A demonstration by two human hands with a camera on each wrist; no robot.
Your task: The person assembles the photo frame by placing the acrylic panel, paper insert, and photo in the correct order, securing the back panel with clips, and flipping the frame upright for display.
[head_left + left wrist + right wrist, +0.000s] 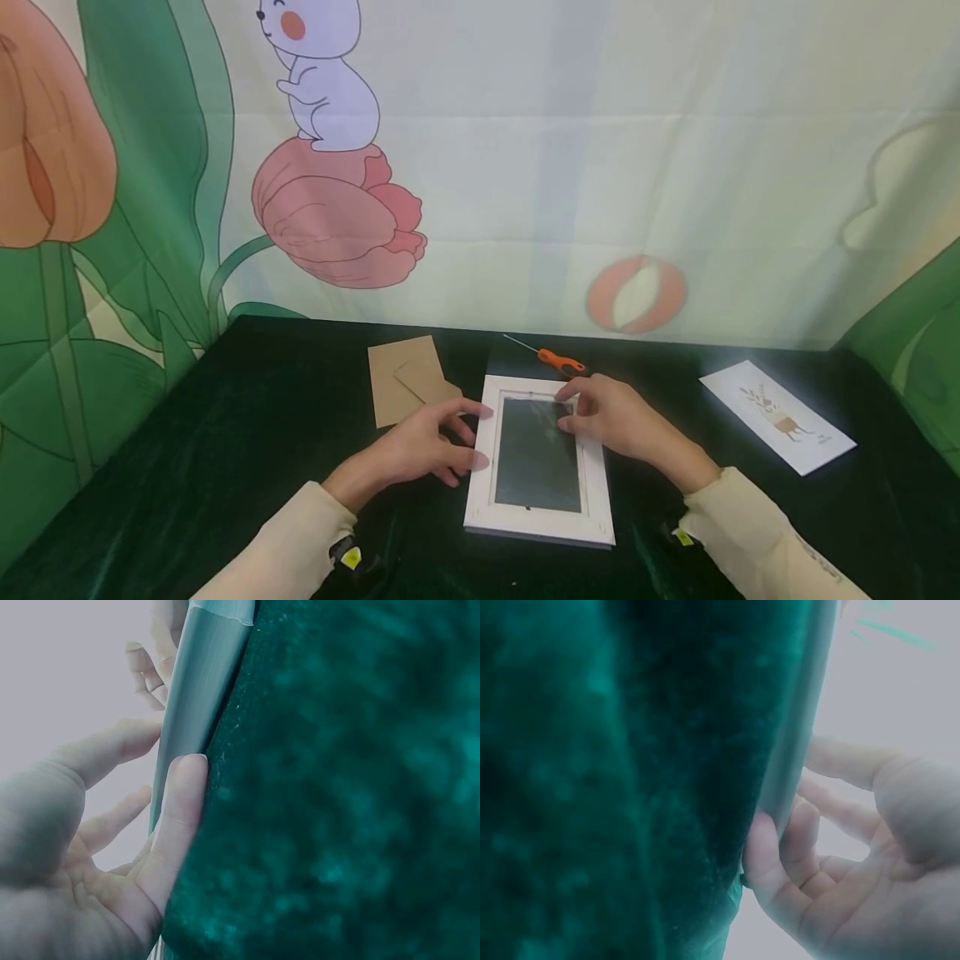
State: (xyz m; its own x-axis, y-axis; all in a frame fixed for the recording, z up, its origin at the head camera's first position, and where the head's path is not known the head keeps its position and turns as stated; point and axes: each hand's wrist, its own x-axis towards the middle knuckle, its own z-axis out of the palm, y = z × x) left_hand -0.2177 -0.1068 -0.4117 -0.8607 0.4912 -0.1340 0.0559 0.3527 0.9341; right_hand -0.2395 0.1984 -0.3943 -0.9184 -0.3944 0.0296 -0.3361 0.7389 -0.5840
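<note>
Far left there's a brown board (390,392) with a smaller brown piece (429,386) across it, at 10 o'clock from the white frame (536,521). Left hand (423,442) is at the frame's 9 o'clock, fingers bent, kinda loosely gripping that edge. Frame itself sits between both hands, over dark green cloth (285,417). Orange-handled screwdriver (560,362) is around 12. Right hand (618,417) grips the 2 o'clock edge, fingertips over the border. White printed card (780,417) lies well apart, almost 3 o'clock.
</note>
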